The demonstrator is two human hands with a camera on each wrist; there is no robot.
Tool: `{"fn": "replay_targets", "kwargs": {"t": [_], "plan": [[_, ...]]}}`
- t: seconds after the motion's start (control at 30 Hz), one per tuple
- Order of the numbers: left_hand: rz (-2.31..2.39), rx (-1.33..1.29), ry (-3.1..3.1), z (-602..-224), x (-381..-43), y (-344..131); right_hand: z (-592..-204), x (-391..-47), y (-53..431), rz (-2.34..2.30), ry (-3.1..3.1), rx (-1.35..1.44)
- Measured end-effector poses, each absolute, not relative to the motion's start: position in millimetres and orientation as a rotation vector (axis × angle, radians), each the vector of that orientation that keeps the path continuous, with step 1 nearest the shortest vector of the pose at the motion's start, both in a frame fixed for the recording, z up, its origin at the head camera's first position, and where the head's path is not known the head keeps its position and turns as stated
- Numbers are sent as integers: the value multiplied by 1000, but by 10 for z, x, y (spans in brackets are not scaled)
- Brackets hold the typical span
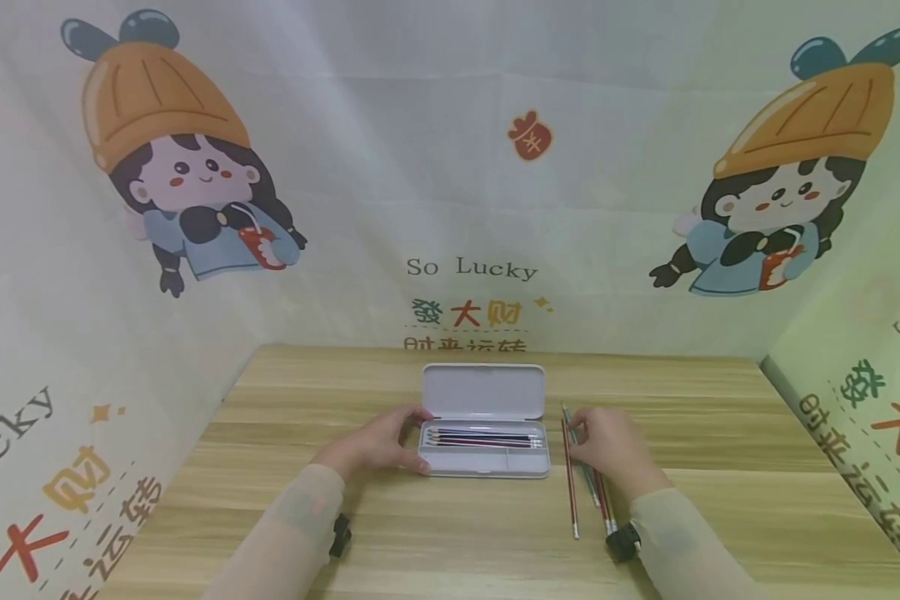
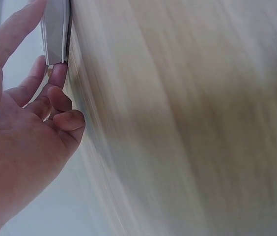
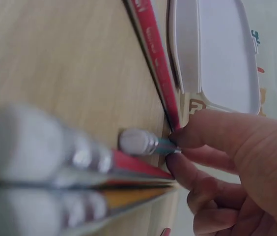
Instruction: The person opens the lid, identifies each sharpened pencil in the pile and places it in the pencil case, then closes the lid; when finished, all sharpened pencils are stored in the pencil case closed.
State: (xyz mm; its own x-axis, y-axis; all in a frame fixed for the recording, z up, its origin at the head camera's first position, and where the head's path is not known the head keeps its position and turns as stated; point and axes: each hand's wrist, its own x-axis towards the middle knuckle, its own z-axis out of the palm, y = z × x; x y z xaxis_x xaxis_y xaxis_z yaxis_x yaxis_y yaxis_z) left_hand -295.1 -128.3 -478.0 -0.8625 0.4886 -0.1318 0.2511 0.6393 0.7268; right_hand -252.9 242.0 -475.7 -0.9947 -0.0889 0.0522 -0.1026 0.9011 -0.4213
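A white pencil case (image 1: pixel 457 463) lies with its lid (image 1: pixel 483 392) raised, and several pencils (image 1: pixel 480 438) lie side by side in its far compartment. My left hand (image 1: pixel 378 439) holds the case's left end, thumb at the near corner and fingers at the far one. Right of the case, my right hand (image 1: pixel 613 442) pinches a teal pencil (image 3: pixel 164 146) between thumb and forefinger, its white eraser end towards the wrist camera. Beside it lies a red pencil (image 3: pixel 155 54). A red pencil (image 3: pixel 133 164) and a yellow one (image 3: pixel 128 197) extend under the hand.
The wooden table (image 1: pixel 435 533) bears all of this. Behind it and at both sides hangs a printed cloth (image 1: pixel 607 167) with cartoon figures. A narrow divider splits the case's near compartment. Dark wrist cameras (image 1: pixel 624 542) sit below both hands.
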Motion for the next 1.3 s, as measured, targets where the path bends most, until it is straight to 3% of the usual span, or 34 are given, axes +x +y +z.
{"fn": "replay_targets", "kwargs": {"t": [0.47, 0.9, 1.3], "plan": [[1075, 611, 2537, -4761, -2949, -1287, -4734, -2542, 2349, 727, -3027, -10], [1069, 611, 2528, -4778, -2953, -1293, -4616, -2451, 2403, 978, -2949, -12], [1089, 615, 2523, -4750, -2938, -1285, -4616, -2364, 2442, 870, -2934, 34]]}}
